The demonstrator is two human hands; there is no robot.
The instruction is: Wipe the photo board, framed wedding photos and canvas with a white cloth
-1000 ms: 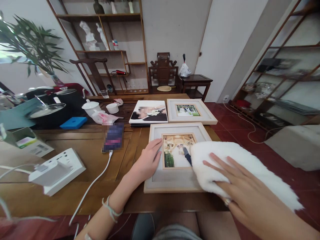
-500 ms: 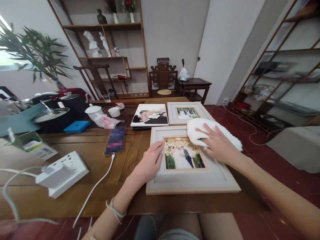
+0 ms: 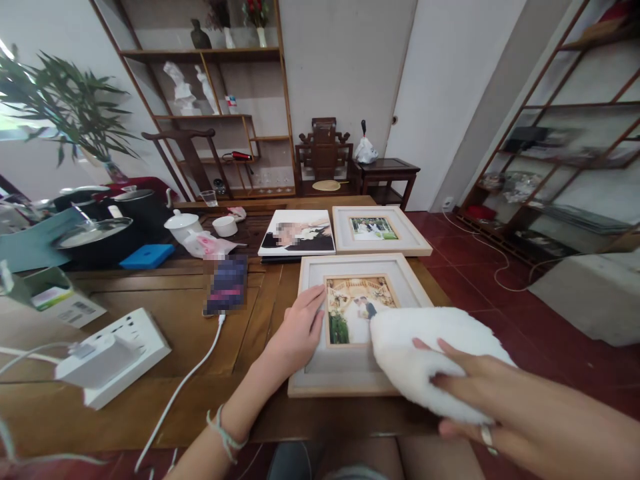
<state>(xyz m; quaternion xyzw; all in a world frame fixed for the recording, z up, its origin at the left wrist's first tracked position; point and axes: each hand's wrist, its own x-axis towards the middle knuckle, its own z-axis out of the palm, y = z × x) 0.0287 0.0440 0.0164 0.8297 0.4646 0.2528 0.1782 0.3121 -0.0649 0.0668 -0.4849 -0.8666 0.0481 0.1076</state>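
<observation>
A light wooden picture frame point(image 3: 340, 385) with a wedding photo in its middle lies flat on the table, near the front edge. On its left side rests my left hand point(image 3: 301, 328), fingers stretched out and fingertips by the photo's edge. My right hand point(image 3: 465, 387) grips a fluffy white cloth point(image 3: 425, 340) at the frame's lower right. The cloth covers that corner and the right part of the photo.
Behind lie a second picture frame point(image 3: 416, 241) and a photo panel point(image 3: 296, 235). To the left are a phone point(image 3: 226, 287) on a white cable, a power strip point(image 3: 127, 357), a blue box point(image 3: 147, 256), a lidded pot point(image 3: 95, 233) and a white lidded bowl point(image 3: 183, 225).
My right hand has drawn the white cloth from the frame's upper right down toward me to its lower right corner. My left hand has stayed on the frame's left side.
</observation>
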